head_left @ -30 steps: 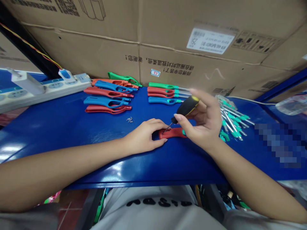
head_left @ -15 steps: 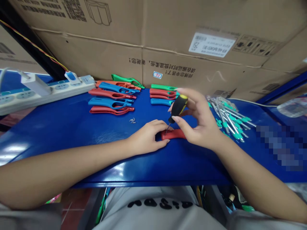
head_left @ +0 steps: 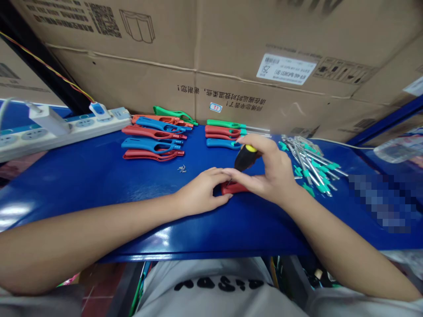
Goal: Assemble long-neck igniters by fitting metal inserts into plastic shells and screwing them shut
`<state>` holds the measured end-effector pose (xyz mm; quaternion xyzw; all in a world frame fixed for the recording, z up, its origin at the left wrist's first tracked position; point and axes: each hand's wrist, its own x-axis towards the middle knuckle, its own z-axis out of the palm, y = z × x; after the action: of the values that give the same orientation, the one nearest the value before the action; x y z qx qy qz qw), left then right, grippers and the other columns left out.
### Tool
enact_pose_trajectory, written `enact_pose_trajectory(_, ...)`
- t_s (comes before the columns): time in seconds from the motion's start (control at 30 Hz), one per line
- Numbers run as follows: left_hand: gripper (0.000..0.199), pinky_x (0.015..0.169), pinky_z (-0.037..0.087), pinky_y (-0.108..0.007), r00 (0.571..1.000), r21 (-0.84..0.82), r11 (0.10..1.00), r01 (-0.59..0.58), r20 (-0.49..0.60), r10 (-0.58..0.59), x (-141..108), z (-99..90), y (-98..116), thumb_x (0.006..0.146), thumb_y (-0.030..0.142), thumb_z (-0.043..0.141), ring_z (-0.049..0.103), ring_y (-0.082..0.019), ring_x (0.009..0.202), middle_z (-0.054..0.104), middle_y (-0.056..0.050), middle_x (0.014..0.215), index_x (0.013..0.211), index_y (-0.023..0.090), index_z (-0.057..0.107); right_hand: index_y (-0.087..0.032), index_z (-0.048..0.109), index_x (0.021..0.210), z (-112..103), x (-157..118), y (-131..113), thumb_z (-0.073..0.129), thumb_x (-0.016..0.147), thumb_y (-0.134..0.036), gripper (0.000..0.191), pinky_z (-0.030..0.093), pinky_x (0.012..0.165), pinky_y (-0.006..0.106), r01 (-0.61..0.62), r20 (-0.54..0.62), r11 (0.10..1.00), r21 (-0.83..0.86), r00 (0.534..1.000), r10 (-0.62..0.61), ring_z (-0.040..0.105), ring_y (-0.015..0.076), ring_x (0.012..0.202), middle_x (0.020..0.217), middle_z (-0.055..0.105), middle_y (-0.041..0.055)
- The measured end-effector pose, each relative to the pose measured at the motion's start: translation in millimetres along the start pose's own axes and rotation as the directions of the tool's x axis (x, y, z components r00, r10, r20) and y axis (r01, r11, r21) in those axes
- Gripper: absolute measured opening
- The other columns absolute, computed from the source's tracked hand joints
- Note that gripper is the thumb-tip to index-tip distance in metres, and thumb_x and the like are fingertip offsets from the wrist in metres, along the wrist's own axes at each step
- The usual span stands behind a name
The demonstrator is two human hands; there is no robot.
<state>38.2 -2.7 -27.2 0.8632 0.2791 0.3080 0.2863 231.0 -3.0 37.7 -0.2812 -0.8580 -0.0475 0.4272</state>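
Note:
A red plastic handle (head_left: 235,189) lies flat on the blue table (head_left: 148,229). My left hand (head_left: 205,190) grips its left end between thumb and fingers. In my right hand (head_left: 269,176) is a black and yellow screwdriver (head_left: 245,159), tilted, with its tip down at the handle's left end. My right thumb reaches down beside the shaft, close to my left fingertips, and hides part of the tip. The right part of the red handle is hidden under my right hand. Small screws (head_left: 182,169) lie in a loose pile left of the hands.
Several red, blue and green handles (head_left: 148,144) are stacked at the back left. More handles (head_left: 223,132) with metal rods lie behind my hands. Metal rods with green parts (head_left: 317,167) are heaped right. A power strip (head_left: 79,127) lies far left; a cardboard box (head_left: 165,61) stands behind.
My right thumb has moved down and left from the screwdriver's grip to beside the shaft. The screwdriver's grip sits slightly lower. The camera view has shifted a little.

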Motion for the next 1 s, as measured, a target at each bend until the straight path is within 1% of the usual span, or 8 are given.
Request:
enact_pose_trajectory(0.2, 0.032, 0.094, 0.053, -0.039, 0.999, 0.013, 1.000, 0.023, 0.033, -0.023, 1, -2.7, 2, 0.086, 0.020, 0.069, 0.065, -0.023, 0.102, 0.069, -0.006, 0.106, 0.117, 0.020, 0.067, -0.030, 0.038, 0.144, -6, -2, 2, 0.049, 0.102, -0.032, 0.044, 0.062, 0.064, 0.030, -0.271, 0.217, 0.878, 0.395, 0.956, 0.197, 0.070, 0.0188, 0.097, 0.135, 0.061, 0.0091)
enact_pose_trajectory(0.37, 0.032, 0.100, 0.050, -0.043, 0.999, -0.008, 1.000, 0.013, 0.042, -0.012, 1, -2.8, 1, 0.087, 0.020, 0.067, 0.064, -0.024, 0.108, 0.069, -0.007, 0.114, 0.120, 0.020, 0.065, -0.031, 0.055, 0.129, -12, -3, 13, 0.076, 0.086, -0.040, 0.049, 0.063, 0.074, 0.037, -0.100, 0.047, 0.991, 0.089, 0.994, 0.096, 0.071, 0.0207, 0.085, 0.124, 0.069, 0.0061)
enact_pose_trajectory(0.43, 0.032, 0.100, 0.050, -0.042, 0.999, -0.011, 1.000, 0.007, 0.041, -0.006, 2, -2.7, 1, 0.088, 0.021, 0.068, 0.063, -0.024, 0.108, 0.069, -0.008, 0.113, 0.119, 0.019, 0.065, -0.031, 0.057, 0.128, -14, -4, 14, 0.074, 0.087, -0.041, 0.046, 0.063, 0.077, 0.039, -0.050, 0.036, 0.998, 0.027, 0.998, 0.049, 0.071, 0.0212, 0.082, 0.120, 0.071, 0.0062)
enact_pose_trajectory(0.57, 0.028, 0.097, 0.051, -0.040, 0.999, 0.003, 1.000, 0.006, 0.051, -0.006, 2, -3.5, 2, 0.088, 0.021, 0.068, 0.063, -0.023, 0.105, 0.069, -0.007, 0.109, 0.115, 0.018, 0.066, -0.032, 0.041, 0.148, -13, -4, 9, 0.039, 0.105, -0.034, 0.043, 0.061, 0.057, 0.032, -0.271, 0.188, 0.903, 0.333, 0.958, 0.218, 0.066, 0.0122, 0.061, 0.136, 0.063, 0.0083)
enact_pose_trajectory(0.63, 0.027, 0.097, 0.051, -0.040, 0.998, 0.010, 1.000, 0.009, 0.056, -0.010, 2, -3.8, 2, 0.088, 0.021, 0.068, 0.063, -0.023, 0.104, 0.069, -0.006, 0.108, 0.114, 0.019, 0.066, -0.033, 0.039, 0.150, -11, -3, 9, 0.035, 0.106, -0.032, 0.044, 0.060, 0.053, 0.030, -0.323, 0.231, 0.853, 0.410, 0.941, 0.246, 0.063, 0.0097, 0.055, 0.138, 0.061, 0.0086)
enact_pose_trajectory(0.8, 0.031, 0.099, 0.050, -0.041, 0.999, 0.010, 1.000, 0.009, 0.046, -0.009, 1, -3.2, 1, 0.088, 0.021, 0.069, 0.063, -0.024, 0.109, 0.069, -0.007, 0.114, 0.119, 0.020, 0.065, -0.029, 0.062, 0.123, -9, -3, 13, 0.067, 0.092, -0.035, 0.031, 0.063, 0.074, 0.037, -0.086, -0.027, 0.992, 0.090, 0.996, 0.088, 0.070, 0.0191, 0.078, 0.110, 0.073, 0.0049)
enact_pose_trajectory(0.87, 0.031, 0.098, 0.051, -0.039, 0.999, 0.007, 1.000, 0.003, 0.033, -0.004, 1, -2.9, 0, 0.087, 0.021, 0.069, 0.063, -0.023, 0.107, 0.069, -0.007, 0.112, 0.117, 0.019, 0.065, -0.028, 0.063, 0.119, -10, -3, 12, 0.068, 0.092, -0.033, 0.028, 0.062, 0.079, 0.039, -0.006, -0.079, 1.000, 0.002, 0.997, 0.006, 0.071, 0.0215, 0.083, 0.104, 0.074, 0.0045)
enact_pose_trajectory(1.0, 0.030, 0.095, 0.051, -0.037, 0.999, 0.004, 1.000, 0.005, 0.046, -0.005, 1, -3.2, 1, 0.087, 0.021, 0.069, 0.063, -0.023, 0.104, 0.068, -0.007, 0.109, 0.117, 0.018, 0.066, -0.029, 0.048, 0.143, -9, -3, 4, 0.038, 0.105, -0.029, 0.039, 0.063, 0.073, 0.035, -0.150, 0.081, 0.956, 0.254, 0.988, 0.133, 0.070, 0.0172, 0.083, 0.130, 0.066, 0.0071)
